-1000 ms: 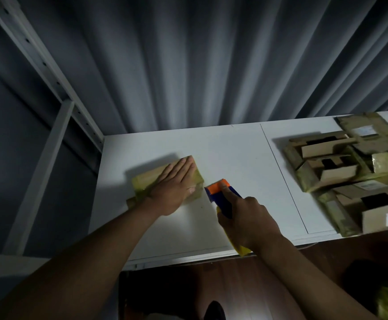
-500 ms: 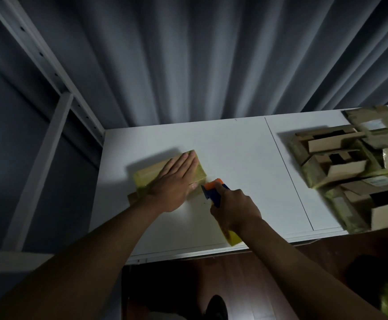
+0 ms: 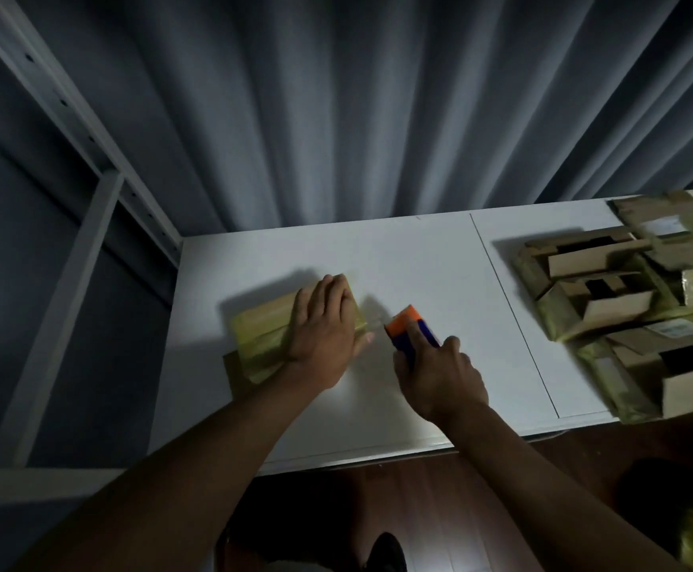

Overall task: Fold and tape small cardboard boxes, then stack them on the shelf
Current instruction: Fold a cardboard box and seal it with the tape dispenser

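The taping step was in hand. The small cardboard box [image 3: 279, 328] lay on the white worktop [image 3: 419, 266], toward its left part, and the left hand [image 3: 324, 336] rested flat on top of it with the fingers straight and close together, pressing it down and not curled around it. Just beside the box on its right side, the right hand [image 3: 440, 373] held the tape dispenser [image 3: 409, 328], the fingers wrapped around its blue body and the forefinger laid along the top, with the orange front end pointing at the near right corner of the box. A thin strip that looked like clear tape seemed to run from the box edge to the orange end, but it was too faint to be sure. To my judgement the next move called for cutting or tearing the tape at the dispenser and then smoothing the loose end on the side of the box, while the left hand kept the box from sliding. The pile of unfolded boxes [image 3: 609, 299] at the right was cut off by the frame edge, the room was dim, the rear part of the dispenser was hidden under the right hand, and of the shelf only the grey frame [image 3: 89, 225] at the left was visible.
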